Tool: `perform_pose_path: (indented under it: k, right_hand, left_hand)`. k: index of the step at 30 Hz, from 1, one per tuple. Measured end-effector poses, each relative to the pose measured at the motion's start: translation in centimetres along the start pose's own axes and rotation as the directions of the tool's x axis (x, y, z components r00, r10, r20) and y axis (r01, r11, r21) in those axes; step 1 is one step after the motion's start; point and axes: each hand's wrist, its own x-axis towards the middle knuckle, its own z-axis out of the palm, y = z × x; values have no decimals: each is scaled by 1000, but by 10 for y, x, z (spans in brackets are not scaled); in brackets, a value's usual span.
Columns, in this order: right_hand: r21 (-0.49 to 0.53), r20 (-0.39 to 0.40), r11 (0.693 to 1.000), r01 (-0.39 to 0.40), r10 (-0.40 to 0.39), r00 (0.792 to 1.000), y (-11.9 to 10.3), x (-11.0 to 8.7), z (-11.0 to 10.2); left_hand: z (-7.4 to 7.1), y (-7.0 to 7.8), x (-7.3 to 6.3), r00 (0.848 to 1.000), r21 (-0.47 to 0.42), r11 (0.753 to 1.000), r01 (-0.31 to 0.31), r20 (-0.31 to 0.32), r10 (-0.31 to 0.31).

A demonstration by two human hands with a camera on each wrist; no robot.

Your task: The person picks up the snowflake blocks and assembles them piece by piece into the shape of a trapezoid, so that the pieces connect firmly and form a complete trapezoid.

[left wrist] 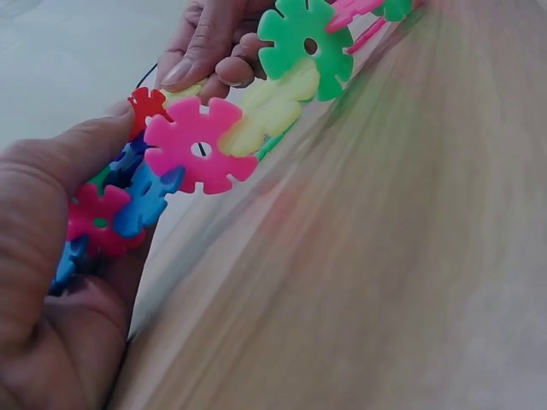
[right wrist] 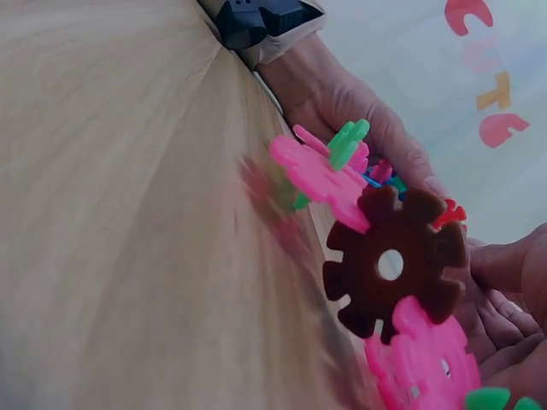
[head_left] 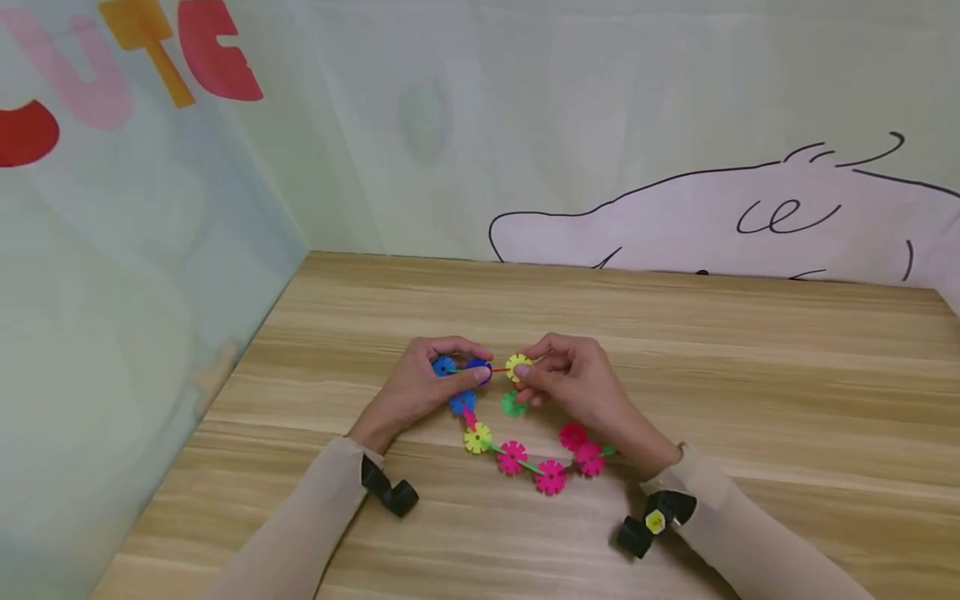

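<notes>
A chain of notched plastic snowflake discs hangs in a curve between both hands. My left hand (head_left: 416,382) pinches the dark blue disc (head_left: 475,364) with its thumb, near a lighter blue disc (head_left: 442,363). Thumb and fingers of my right hand (head_left: 581,379) pinch a yellow disc (head_left: 514,363). Between the hands a red disc (left wrist: 147,104) stands edge-on to the head view, linking toward the yellow one. Lower down run another yellow disc (head_left: 472,442) and several pink discs (head_left: 555,486). A brown disc (right wrist: 419,235) shows close up in the right wrist view.
The chain hangs over a wood-grain table (head_left: 420,550). A printed wall sheet (head_left: 600,100) rises behind the table's back edge, and another stands at the left with colored letters (head_left: 217,50). Black wrist cameras (head_left: 636,536) sit on both sleeves.
</notes>
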Motion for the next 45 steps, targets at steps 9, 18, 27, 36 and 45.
perform_pose_path:
  k: [9, 18, 27, 36, 45]
  right_hand:
    - [35, 27, 997, -62, 61, 998, -1, 6, 2]
    - [17, 72, 997, -69, 67, 995, -6, 5, -3]
    - [-210, 32, 977, -27, 35, 999, -13, 5, -21]
    - [-472, 47, 881, 35, -15, 999, -6, 8, -22]
    - [-564, 113, 816, 129, -79, 991, 0, 8, -19]
  left_hand:
    - [0, 2, 0, 1000, 1, 1000, 17, 14, -17]
    - [0, 6, 1, 1000, 12, 1000, 7, 15, -7]
    - [1, 7, 2, 1000, -24, 999, 26, -11, -26]
    - [1, 4, 2, 995, -77, 997, 14, -101, -21]
    - [2, 4, 5, 994, -97, 995, 16, -106, -26]
